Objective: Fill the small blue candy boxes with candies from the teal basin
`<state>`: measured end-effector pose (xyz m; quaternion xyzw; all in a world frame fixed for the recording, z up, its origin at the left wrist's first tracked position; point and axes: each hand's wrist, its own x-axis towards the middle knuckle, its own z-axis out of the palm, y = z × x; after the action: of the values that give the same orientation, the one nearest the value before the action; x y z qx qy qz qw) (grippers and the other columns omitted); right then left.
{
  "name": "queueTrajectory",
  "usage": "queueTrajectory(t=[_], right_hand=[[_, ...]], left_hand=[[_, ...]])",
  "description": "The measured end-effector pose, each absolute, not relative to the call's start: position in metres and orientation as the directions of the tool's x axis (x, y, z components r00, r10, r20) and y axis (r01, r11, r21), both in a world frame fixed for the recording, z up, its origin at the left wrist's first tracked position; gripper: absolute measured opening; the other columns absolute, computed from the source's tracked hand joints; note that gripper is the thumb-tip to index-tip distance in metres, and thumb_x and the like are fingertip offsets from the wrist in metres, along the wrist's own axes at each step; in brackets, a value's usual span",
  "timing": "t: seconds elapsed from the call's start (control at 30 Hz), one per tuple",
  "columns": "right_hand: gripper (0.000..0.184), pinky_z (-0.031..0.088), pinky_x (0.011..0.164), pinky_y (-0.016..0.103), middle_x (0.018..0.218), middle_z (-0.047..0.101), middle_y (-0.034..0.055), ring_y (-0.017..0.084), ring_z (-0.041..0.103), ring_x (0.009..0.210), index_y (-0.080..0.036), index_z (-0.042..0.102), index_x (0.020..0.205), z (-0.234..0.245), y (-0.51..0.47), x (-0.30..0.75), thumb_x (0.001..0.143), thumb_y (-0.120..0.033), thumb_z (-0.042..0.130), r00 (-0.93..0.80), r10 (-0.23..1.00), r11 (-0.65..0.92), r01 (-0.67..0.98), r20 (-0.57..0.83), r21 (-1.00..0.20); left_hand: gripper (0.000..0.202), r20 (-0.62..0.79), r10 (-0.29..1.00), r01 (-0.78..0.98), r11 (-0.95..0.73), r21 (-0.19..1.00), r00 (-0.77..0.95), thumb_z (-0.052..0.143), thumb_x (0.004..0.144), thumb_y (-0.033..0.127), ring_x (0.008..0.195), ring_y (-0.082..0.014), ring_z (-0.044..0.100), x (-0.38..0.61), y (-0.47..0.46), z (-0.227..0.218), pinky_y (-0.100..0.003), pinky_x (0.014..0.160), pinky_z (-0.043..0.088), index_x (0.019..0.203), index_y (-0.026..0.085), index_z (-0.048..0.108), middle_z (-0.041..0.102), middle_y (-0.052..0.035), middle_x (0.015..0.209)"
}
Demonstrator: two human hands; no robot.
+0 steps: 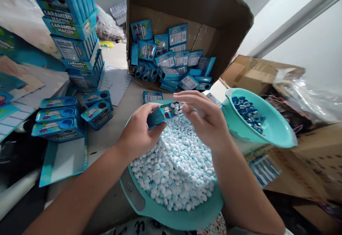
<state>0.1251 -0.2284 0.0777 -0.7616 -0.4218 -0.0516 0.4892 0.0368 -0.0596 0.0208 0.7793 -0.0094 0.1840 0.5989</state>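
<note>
My left hand is wrapped round a small blue candy box, held tilted above the teal bowl. Several white candies sit at the box's right end. Close by them is my right hand, its fingers stretched out and its thumb apart; whether it touches these candies I cannot tell. A large heap of white and pale blue candies fills the bowl below both hands.
Behind the bowl, a cardboard carton lies open toward me with many blue boxes inside. A second teal bowl at the right holds blue shiny pieces. Stacked boxes, loose boxes and a display tray stand left.
</note>
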Motion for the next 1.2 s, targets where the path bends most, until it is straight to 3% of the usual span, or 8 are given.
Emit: queueTrajectory(t=[0.07, 0.2, 0.37, 0.5, 0.67, 0.9, 1.2], right_hand=[[0.021, 0.056, 0.090, 0.039, 0.112, 0.074, 0.0097, 0.023, 0.069, 0.104, -0.024, 0.077, 0.101, 0.079, -0.233, 0.126, 0.099, -0.037, 0.061, 0.567, 0.658, -0.223, 0.775, 0.495, -0.592], [0.022, 0.054, 0.073, 0.034, 0.092, 0.073, 0.0083, 0.020, 0.068, 0.081, -0.021, 0.075, 0.090, 0.077, -0.236, 0.129, 0.100, -0.033, 0.060, 0.531, 0.655, -0.248, 0.823, 0.538, -0.510], [0.014, 0.052, 0.071, 0.032, 0.089, 0.069, 0.0059, 0.017, 0.065, 0.079, -0.021, 0.072, 0.091, 0.073, -0.233, 0.131, 0.098, -0.026, 0.062, 0.485, 0.643, -0.209, 0.856, 0.592, -0.474], [0.011, 0.050, 0.070, 0.030, 0.091, 0.069, 0.0060, 0.017, 0.064, 0.080, -0.020, 0.071, 0.091, 0.076, -0.233, 0.130, 0.097, -0.025, 0.063, 0.471, 0.679, -0.203, 0.857, 0.563, -0.473], [0.036, 0.041, 0.058, 0.031, 0.069, 0.058, 0.0026, 0.014, 0.051, 0.062, -0.019, 0.062, 0.070, 0.079, -0.235, 0.130, 0.098, -0.041, 0.062, 0.538, 0.634, -0.212, 0.812, 0.556, -0.544], [0.043, 0.051, 0.078, 0.034, 0.095, 0.067, 0.0084, 0.019, 0.064, 0.087, -0.020, 0.074, 0.095, 0.068, -0.234, 0.137, 0.107, -0.047, 0.043, 0.508, 0.659, -0.127, 0.802, 0.555, -0.584], [0.023, 0.055, 0.092, 0.039, 0.111, 0.065, 0.0110, 0.023, 0.064, 0.107, -0.024, 0.076, 0.097, 0.060, -0.233, 0.142, 0.099, -0.043, 0.062, 0.521, 0.664, -0.197, 0.814, 0.537, -0.546]], left_hand=[[0.032, 0.284, 0.236, -0.220, -0.263, 0.939, 0.929, 0.068, 0.086, 0.022, 0.096, -0.0220, 0.065, 0.037, -0.060, 0.020, -0.027, 0.080, 0.053, 0.118, 0.017, 0.065, 0.069, -0.0071, 0.109], [0.033, 0.247, 0.258, -0.190, -0.228, 0.955, 0.934, 0.069, 0.086, 0.023, 0.097, -0.0224, 0.066, 0.038, -0.060, 0.017, -0.026, 0.077, 0.052, 0.118, 0.017, 0.064, 0.070, -0.0078, 0.109], [0.032, 0.244, 0.209, -0.195, -0.232, 0.953, 0.947, 0.068, 0.086, 0.024, 0.094, -0.0214, 0.066, 0.038, -0.060, 0.017, -0.026, 0.074, 0.050, 0.117, 0.017, 0.065, 0.070, -0.0068, 0.107], [0.033, 0.218, 0.229, -0.171, -0.207, 0.963, 0.949, 0.069, 0.087, 0.025, 0.098, -0.0235, 0.066, 0.039, -0.060, 0.017, -0.029, 0.081, 0.051, 0.118, 0.017, 0.064, 0.070, -0.0078, 0.108], [0.028, 0.282, 0.190, -0.225, -0.276, 0.935, 0.940, 0.068, 0.086, 0.018, 0.098, -0.0225, 0.067, 0.039, -0.060, 0.018, -0.031, 0.087, 0.052, 0.114, 0.018, 0.065, 0.070, -0.0063, 0.107], [0.032, 0.244, 0.211, -0.192, -0.239, 0.952, 0.946, 0.067, 0.088, 0.028, 0.099, -0.0231, 0.066, 0.040, -0.059, 0.012, -0.029, 0.081, 0.051, 0.118, 0.017, 0.062, 0.070, -0.0074, 0.108], [0.029, 0.233, 0.273, -0.198, -0.150, 0.969, 0.933, 0.071, 0.087, 0.027, 0.093, -0.0205, 0.066, 0.042, -0.059, 0.010, -0.025, 0.080, 0.053, 0.112, 0.017, 0.061, 0.068, -0.0062, 0.104]])
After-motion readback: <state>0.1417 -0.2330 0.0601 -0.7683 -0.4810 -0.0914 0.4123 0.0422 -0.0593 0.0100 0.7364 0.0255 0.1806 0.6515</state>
